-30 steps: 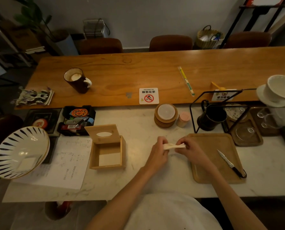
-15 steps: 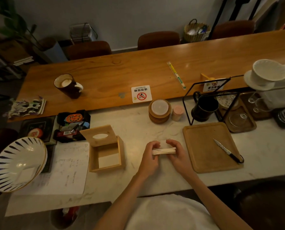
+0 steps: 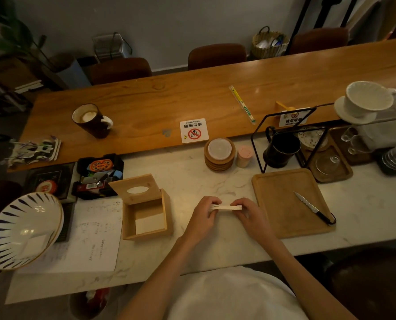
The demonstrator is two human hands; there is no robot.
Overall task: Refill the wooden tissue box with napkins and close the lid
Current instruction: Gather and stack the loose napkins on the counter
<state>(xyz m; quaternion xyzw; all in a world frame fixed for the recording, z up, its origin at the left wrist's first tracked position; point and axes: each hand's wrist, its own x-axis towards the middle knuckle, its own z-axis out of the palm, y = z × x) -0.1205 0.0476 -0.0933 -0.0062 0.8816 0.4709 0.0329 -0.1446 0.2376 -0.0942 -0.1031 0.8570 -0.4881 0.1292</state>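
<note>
A thin stack of white napkins [image 3: 226, 207] is held flat just above the marble counter, one end in my left hand [image 3: 204, 218], the other in my right hand [image 3: 250, 215]. Left of my hands stands the wooden tissue box [image 3: 167, 213], open, with a pale sheet on its bottom. Its lid [image 3: 136, 189], with an oval slot, leans back from the far edge. The box and the napkins are apart.
A wooden tray [image 3: 282, 215] with a small knife [image 3: 312, 209] lies right of my hands. A striped bowl [image 3: 19, 229] and a paper sheet [image 3: 93, 239] sit at the left. Stacked coasters [image 3: 219, 155], a black mug [image 3: 281, 150] and a wire stand [image 3: 284, 116] are behind.
My hands have moved the napkins left, off the tray's edge toward the middle of the counter, and squared them into a flat stack. The box has not moved.
</note>
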